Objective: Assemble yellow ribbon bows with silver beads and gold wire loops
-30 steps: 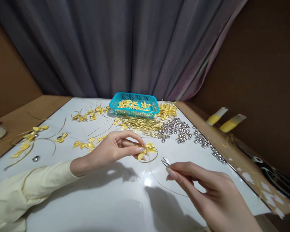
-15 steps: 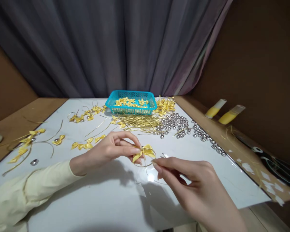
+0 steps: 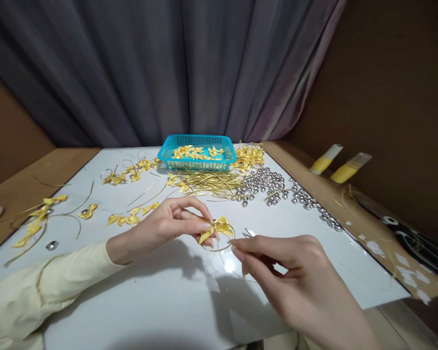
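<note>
My left hand (image 3: 178,219) pinches a yellow ribbon bow (image 3: 221,227) between thumb and fingers, above the white tabletop. A thin gold cord (image 3: 224,249) curves in a loop around the bow's right side. The thumb and forefinger of my right hand (image 3: 277,267) are closed on the right part of that loop. A small pointed metal tip (image 3: 246,233) shows just above my right forefinger; I cannot tell what it belongs to. Part of the bow's left side is hidden by my left fingers.
A blue basket (image 3: 197,166) of yellow bows stands at the back. Before it lie gold cords (image 3: 213,183) and silver beads (image 3: 266,182). More bows (image 3: 123,220) lie at left. On the right ledge are two yellow tubes (image 3: 350,167), black-handled scissors (image 3: 419,250) and paper scraps.
Both hands keep their grip on the bow and cord, almost unmoved. The view has shifted very slightly.
</note>
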Tool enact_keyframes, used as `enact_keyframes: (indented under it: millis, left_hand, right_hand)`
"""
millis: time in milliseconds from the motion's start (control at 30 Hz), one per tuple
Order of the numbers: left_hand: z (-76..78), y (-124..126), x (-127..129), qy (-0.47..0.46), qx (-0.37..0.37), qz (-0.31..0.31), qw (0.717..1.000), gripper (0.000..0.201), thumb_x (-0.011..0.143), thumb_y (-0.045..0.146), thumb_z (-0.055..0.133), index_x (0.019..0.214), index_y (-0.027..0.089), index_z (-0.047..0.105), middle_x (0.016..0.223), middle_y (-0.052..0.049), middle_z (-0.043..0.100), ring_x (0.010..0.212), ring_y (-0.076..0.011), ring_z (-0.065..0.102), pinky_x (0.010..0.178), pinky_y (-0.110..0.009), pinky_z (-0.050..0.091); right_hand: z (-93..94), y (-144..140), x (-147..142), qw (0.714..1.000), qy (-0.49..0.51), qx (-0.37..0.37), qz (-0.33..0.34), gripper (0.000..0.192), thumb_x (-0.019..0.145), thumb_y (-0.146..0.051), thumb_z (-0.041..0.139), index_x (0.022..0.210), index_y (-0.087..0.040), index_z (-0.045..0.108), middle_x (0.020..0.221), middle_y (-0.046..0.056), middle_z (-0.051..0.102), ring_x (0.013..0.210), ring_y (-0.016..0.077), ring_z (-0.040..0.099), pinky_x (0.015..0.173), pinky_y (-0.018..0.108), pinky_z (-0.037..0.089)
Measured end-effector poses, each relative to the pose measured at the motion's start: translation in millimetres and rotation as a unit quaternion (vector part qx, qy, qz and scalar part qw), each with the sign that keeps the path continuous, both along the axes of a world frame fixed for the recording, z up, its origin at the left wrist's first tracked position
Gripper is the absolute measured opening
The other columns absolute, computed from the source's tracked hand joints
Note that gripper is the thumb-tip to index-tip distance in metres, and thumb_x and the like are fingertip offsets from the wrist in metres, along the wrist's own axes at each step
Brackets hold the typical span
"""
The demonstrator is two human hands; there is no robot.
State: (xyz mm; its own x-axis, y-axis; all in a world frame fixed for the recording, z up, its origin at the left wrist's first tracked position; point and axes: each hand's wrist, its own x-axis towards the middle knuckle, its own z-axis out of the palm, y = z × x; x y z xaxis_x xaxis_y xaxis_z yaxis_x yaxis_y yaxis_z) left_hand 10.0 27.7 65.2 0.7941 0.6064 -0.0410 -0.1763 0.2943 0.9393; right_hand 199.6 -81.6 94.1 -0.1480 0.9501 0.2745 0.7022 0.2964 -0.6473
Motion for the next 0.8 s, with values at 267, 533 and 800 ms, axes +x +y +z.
enact_keyframes:
  millis: [267,533,800]
  left_hand:
    - [1.1,-1.8,-0.6,-0.001,0.0,0.001,1.0,0.004,0.08,0.012,0.067,0.081,0.014,0.064,0.067,-0.003,0.074,0.063,-0.0101,0.068,0.064,-0.018,0.052]
    - [3.5,-2.6,-2.0,0.026,0.034,0.017,0.999,0.005,0.079,0.015,0.068,0.08,0.015,0.063,0.066,-0.002,0.074,0.064,-0.0122,0.069,0.065,-0.02,0.053]
    - [7.6,-5.2,-3.3,0.021,0.047,0.019,0.999,0.005,0.08,0.012,0.067,0.081,0.015,0.064,0.067,-0.002,0.074,0.064,-0.0119,0.069,0.065,-0.02,0.054]
  right_hand:
    - [-2.4,0.7,-0.5,1.0,0.012,-0.006,-0.001,0.026,0.083,-0.013,0.05,0.068,-0.019,0.07,0.053,-0.002,0.062,0.043,0.0081,0.051,0.04,0.017,0.036]
    - [-3.5,-0.7,-4.2,0.999,0.027,-0.017,-0.011,0.025,0.084,-0.015,0.05,0.071,-0.019,0.071,0.052,-0.002,0.06,0.042,0.0074,0.049,0.04,0.016,0.036]
    - [-7.4,-0.4,-4.8,0.996,0.085,-0.02,-0.017,0.024,0.085,-0.017,0.051,0.073,-0.019,0.071,0.053,-0.003,0.06,0.045,0.0068,0.047,0.044,0.015,0.037]
